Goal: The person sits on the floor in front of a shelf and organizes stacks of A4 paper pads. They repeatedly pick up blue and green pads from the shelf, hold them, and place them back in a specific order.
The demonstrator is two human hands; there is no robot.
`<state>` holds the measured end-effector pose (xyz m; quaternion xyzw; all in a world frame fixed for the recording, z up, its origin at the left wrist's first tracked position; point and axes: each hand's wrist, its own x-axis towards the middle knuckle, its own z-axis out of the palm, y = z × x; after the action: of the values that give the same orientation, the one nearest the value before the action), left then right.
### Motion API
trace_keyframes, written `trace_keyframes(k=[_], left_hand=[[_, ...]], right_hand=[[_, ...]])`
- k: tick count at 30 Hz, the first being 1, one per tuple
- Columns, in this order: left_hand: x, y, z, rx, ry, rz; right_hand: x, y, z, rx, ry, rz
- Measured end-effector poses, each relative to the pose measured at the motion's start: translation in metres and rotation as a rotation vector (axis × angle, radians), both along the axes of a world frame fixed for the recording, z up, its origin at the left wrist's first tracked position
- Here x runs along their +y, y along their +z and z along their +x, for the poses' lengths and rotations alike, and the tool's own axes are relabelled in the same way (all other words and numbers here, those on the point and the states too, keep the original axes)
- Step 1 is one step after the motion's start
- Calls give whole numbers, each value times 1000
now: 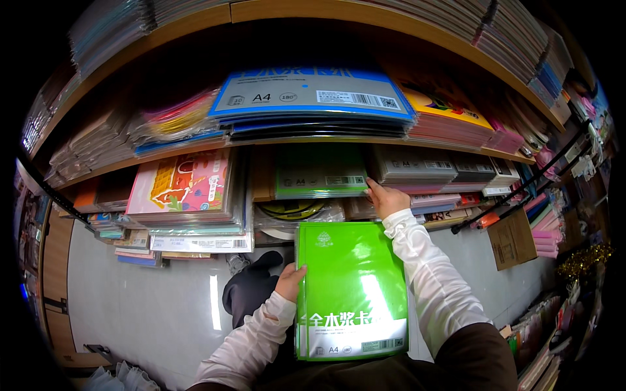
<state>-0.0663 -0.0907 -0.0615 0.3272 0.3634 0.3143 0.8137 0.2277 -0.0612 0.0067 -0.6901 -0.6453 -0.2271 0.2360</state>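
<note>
Against my body lie green plastic-wrapped A4 cardstock packs [352,274], at least two with their edges slightly offset. My left hand [291,283] grips their left edge, thumb on top and the other fingers hidden underneath. On the lower shelf sits another green cardstock stack [319,174], partly in the shadow of the shelf above. My right hand [390,199] reaches to its front right corner, with the fingers bent at the edge. Just right of that hand are grey-fronted A4 paper packs [414,166].
Above, the upper shelf holds a blue-and-grey A4 pack stack [313,98] and yellow-topped packs [447,104]. Pink illustrated packs [182,182] stick out at the left. A black metal bar [521,189] slants along the right, near a cardboard box [512,240]. Grey tiled floor [150,306] shows below.
</note>
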Motion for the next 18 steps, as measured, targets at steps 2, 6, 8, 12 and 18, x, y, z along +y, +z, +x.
trace_keyframes(k=[2, 6, 8, 12, 18], left_hand=[[-1, 2, 1, 5, 15, 0], [-2, 7, 0, -61, 17, -33], [-2, 9, -1, -94, 3, -37], [-1, 7, -7, -83, -52, 82], [-1, 14, -5, 96, -129, 333]], right_hand=[[-2, 4, -3, 23, -19, -26], [-15, 17, -9, 99, 109, -79], [-34, 27, -10, 167, 205, -183], [-87, 41, -14, 345, 113, -4], [-210, 13, -22, 1326, -226, -451]])
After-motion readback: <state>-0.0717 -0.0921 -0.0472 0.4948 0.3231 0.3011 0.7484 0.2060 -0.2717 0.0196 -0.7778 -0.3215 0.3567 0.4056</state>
